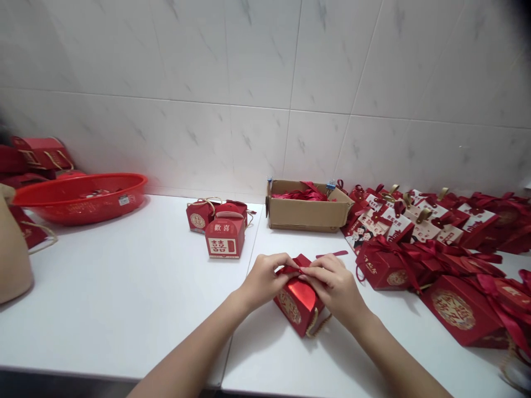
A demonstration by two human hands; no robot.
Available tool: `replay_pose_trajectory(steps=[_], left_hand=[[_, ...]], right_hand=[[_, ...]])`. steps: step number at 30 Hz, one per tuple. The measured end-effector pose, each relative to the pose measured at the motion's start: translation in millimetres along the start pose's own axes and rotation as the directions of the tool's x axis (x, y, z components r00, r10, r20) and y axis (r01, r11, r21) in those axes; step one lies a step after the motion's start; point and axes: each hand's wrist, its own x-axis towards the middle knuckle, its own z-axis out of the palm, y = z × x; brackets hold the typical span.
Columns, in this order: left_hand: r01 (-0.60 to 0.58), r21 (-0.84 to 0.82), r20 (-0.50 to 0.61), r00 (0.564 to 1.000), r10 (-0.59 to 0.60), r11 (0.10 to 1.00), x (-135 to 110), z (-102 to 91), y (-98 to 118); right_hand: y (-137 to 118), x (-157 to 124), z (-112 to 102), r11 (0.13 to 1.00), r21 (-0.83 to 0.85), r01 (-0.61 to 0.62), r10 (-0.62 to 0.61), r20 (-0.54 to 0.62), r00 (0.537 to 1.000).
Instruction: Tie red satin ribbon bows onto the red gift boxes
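A small red gift box [296,303] with a gold emblem and a rope handle stands on the white table [124,298] in front of me. My left hand [265,279] pinches the top of the box from the left. My right hand [334,284] pinches the same top edge from the right, fingers closed on the red flap or ribbon there. A loose red ribbon strip [332,254] lies just behind my right hand.
Three finished red boxes [222,229] stand at centre back. A cardboard box [307,210] holds red ribbons. Several flat and tied red boxes [435,249] crowd the right side. A red basin [78,196] and a beige bag [12,249] sit at left.
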Motion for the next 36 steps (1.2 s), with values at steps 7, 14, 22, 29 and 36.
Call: replay_pose_trajectory(steps=[7, 14, 22, 29, 36], left_hand=[[-0.064, 0.042, -0.037, 0.997, 0.066, 0.997, -1.5, 5.7, -5.7], [-0.125, 0.035, -0.05, 0.991, 0.126, 0.992, -1.4, 7.2, -5.7], [-0.018, -0.102, -0.192, 0.981, -0.002, 0.995, 1.4, 5.5, 1.3], [-0.106, 0.08, 0.062, 0.993, 0.101, 0.991, -2.8, -5.6, 13.2], [-0.07, -0.033, 0.062, 0.995, 0.072, 0.997, -1.9, -6.7, 5.3]], right_hand=[[-3.9, 5.6, -0.5, 0.987, -0.064, -0.15, 0.156, 0.097, 0.983], [-1.0, 8.6, 0.3, 0.737, 0.436, -0.517, 0.362, 0.392, 0.846], [-5.2, 4.4, 5.7, 0.58, 0.592, -0.56, 0.43, 0.362, 0.827], [-9.4, 5.3, 4.0, 0.608, 0.546, -0.576, 0.458, 0.351, 0.817], [-3.6, 2.3, -3.5, 0.767, 0.414, -0.491, 0.419, 0.257, 0.871]])
